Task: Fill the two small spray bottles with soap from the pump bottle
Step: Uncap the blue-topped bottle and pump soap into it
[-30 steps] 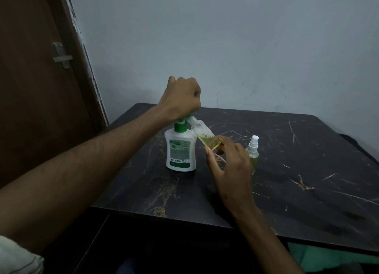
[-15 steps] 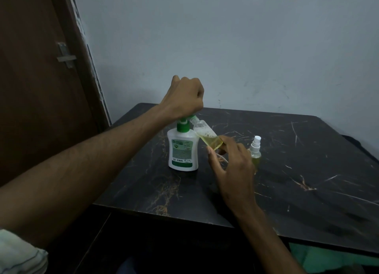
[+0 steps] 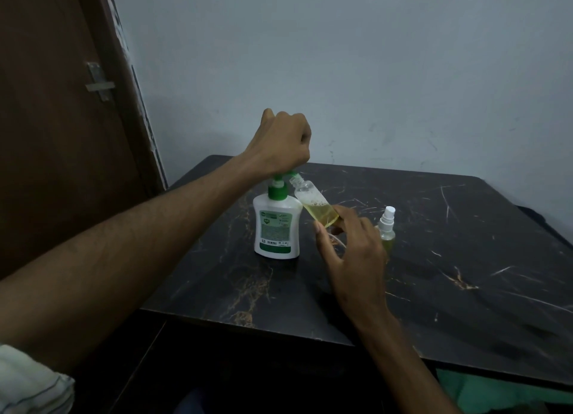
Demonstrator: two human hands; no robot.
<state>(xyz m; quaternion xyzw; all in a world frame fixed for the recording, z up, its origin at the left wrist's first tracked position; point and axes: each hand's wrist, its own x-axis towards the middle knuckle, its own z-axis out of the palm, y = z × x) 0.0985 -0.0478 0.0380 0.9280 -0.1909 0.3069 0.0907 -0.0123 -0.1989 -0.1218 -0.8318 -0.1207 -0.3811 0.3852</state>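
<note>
The pump bottle [image 3: 277, 227] carries a green-and-white label; its print is too small to read.

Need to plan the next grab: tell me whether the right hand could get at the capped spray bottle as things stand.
Probably not yet: the right hand holds the tilted open bottle at the pump spout. The capped spray bottle stands just beyond it, nothing between.

One white pump bottle [image 3: 277, 227] with a green pump. Two small clear spray bottles: one uncapped and tilted [image 3: 314, 205], one capped and upright [image 3: 386, 226] (both hold yellowish liquid). Two hands, left [image 3: 280, 143] and right [image 3: 350, 252]. One dark counter [image 3: 465, 258].
</note>
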